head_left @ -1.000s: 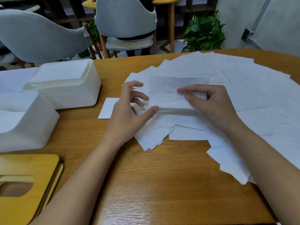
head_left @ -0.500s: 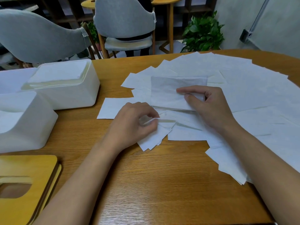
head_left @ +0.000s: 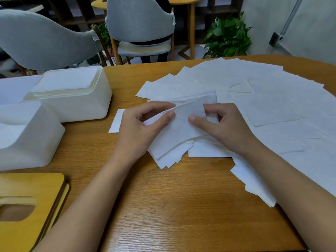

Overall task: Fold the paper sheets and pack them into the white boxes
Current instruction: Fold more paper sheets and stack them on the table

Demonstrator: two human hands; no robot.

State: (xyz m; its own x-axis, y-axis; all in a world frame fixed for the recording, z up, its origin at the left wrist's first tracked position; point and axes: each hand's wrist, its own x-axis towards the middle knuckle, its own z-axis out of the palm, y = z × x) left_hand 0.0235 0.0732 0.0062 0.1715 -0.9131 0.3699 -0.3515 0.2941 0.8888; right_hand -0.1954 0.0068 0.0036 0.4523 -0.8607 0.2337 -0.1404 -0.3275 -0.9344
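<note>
A wide fan of white paper sheets (head_left: 263, 99) covers the right half of the wooden table. On top of it, near the middle, both hands hold one folded sheet (head_left: 183, 120) slightly lifted. My left hand (head_left: 138, 128) pinches its left part between thumb and forefinger. My right hand (head_left: 225, 124) pinches its right part, thumb on top. Two white boxes stand at the left: the farther box (head_left: 76, 104) is filled with folded sheets, the nearer box (head_left: 27, 142) shows its rounded side.
Two stacked yellow wooden lids (head_left: 27, 206) with an oval slot lie at the front left corner. Bare wood (head_left: 163, 206) stretches between my forearms. Grey chairs (head_left: 140, 24) and a potted plant (head_left: 227, 35) stand beyond the table's far edge.
My left hand came up from the lower sheets and took hold of the folded sheet's left part. My right hand changed from pressing it flat to pinching it, and the sheet lifted.
</note>
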